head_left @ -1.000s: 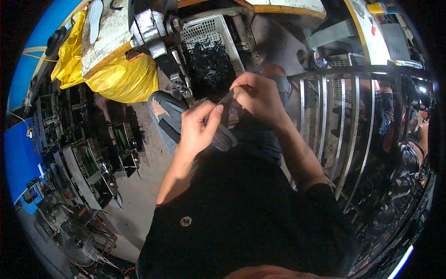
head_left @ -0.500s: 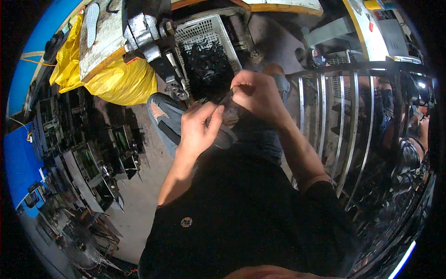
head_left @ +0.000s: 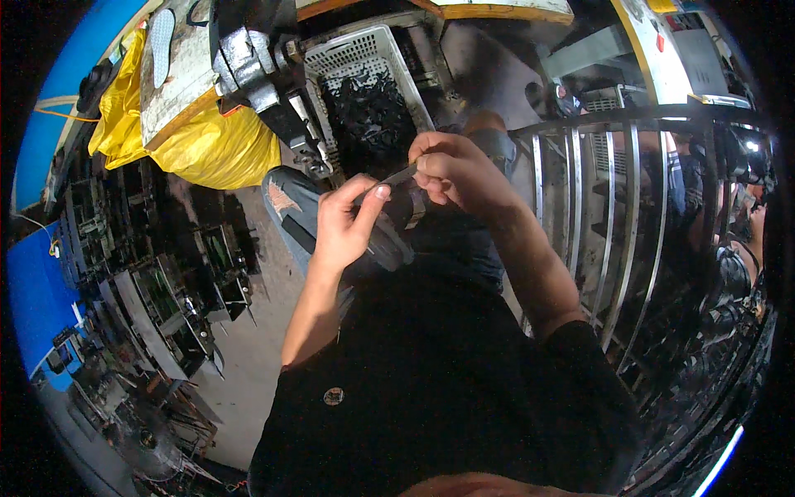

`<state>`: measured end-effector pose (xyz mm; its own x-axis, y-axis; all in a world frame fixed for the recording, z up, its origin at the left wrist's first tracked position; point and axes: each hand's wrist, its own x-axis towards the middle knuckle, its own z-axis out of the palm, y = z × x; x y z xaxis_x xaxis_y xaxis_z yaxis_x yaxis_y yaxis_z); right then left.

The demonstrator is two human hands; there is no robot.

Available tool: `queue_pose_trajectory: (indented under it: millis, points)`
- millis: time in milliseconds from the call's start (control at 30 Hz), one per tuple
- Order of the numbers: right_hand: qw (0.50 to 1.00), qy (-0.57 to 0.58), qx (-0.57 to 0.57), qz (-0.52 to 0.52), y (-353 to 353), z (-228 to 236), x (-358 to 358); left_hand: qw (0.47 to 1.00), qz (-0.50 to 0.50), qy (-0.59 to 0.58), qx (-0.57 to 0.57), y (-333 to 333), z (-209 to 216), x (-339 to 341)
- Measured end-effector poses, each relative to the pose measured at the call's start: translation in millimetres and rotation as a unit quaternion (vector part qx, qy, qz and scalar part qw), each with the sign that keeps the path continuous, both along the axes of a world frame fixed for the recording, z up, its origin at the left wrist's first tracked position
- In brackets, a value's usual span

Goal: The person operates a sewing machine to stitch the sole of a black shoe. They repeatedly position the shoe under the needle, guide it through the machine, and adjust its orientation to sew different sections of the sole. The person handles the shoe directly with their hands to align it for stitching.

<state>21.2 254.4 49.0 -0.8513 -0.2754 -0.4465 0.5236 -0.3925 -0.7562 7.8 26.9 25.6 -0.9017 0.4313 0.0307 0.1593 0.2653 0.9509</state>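
Note:
A thin dark grey strip (head_left: 399, 176) spans the gap between my two hands, above my lap. My left hand (head_left: 344, 224) pinches its left end between thumb and fingers. The other end is in the closed fingers of my right hand (head_left: 457, 172). Below my left hand shows a dark grey rounded piece (head_left: 389, 247); whether it rests on my leg or hangs from the hand, I cannot tell. Just beyond my hands stands a white plastic basket (head_left: 403, 62) with many small black pieces (head_left: 368, 112) in it.
Left of the basket is a metal machine part (head_left: 248, 66) beside a worn table (head_left: 186, 91) with a pale insole (head_left: 162, 48). A yellow sack (head_left: 219, 153) bulges below it. A metal rack (head_left: 617, 207) stands close on the right. Dark metal parts (head_left: 157, 306) fill the left floor.
My left hand has shifted slightly left and my right hand has turned, so the hands are further apart. The strip now shows stretched between them. The rounded piece has moved a little left.

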Motion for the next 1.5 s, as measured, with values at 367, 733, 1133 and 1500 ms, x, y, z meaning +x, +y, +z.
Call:
queue_pose_trajectory:
  millis: [367, 733, 1133, 1500]
  points:
    - [0.969, 0.109, 0.220, -0.026, 11, 23, 17, 0.971, 0.004, 0.203, -0.127, 8, 9, 2]
    - [0.959, 0.152, 0.237, -0.025, 16, 7, 17, 0.996, -0.017, 0.087, -0.031, 13, 14, 7]
    - [0.960, 0.195, 0.196, -0.046, 5, 4, 16, 0.999, 0.018, -0.040, -0.006, 9, 9, 12]
    - [0.846, 0.303, 0.438, 0.036, 1, 21, 6, 0.999, 0.019, 0.020, -0.046, 9, 11, 15]
